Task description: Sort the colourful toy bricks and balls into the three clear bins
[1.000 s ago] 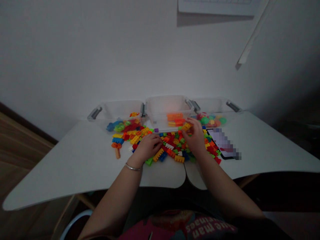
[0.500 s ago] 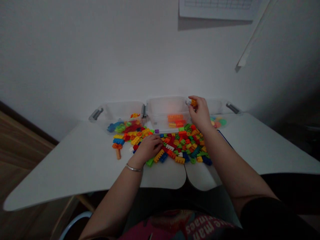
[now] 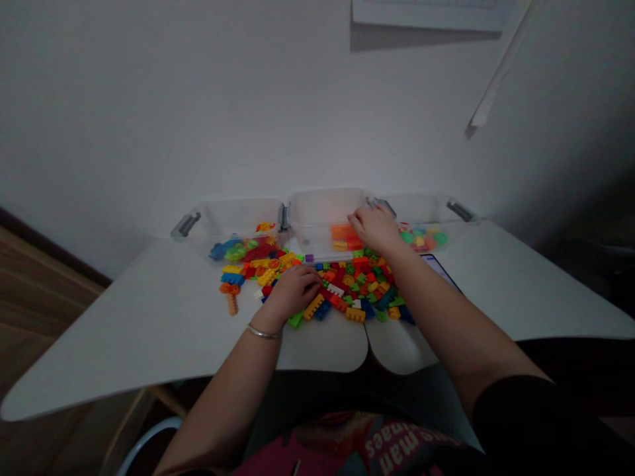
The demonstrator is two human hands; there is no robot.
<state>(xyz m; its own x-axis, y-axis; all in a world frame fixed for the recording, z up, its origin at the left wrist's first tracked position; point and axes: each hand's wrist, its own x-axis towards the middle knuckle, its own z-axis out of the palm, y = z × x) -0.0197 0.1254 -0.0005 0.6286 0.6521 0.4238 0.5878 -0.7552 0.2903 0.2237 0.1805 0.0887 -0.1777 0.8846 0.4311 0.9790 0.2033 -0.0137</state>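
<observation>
My left hand [image 3: 296, 289] rests on the left part of a heap of colourful toy building bricks [image 3: 361, 277]. Its fingers are loosely bent and apart, touching the bricks, and I see nothing held in them. Over the right side of the clear middle bin [image 3: 312, 198] reaches my right hand [image 3: 373, 228], fingers curled downward. Whatever they hold, if anything, is hidden behind the hand. Below its fingertips, orange bricks [image 3: 341, 231] lie inside that bin.
A clear left bin [image 3: 228, 215] holds blue, green and red pieces. The right bin [image 3: 421, 206] contains round green and reddish pieces. Partly behind my right forearm lies a phone-like device [image 3: 439, 268]. An orange stick-like piece [image 3: 231, 303] sits left of the heap on the white table [image 3: 163, 317].
My right hand has moved left and slightly down to the middle bin. The orange piece seen in its fingers before no longer shows. My left hand stays in place.
</observation>
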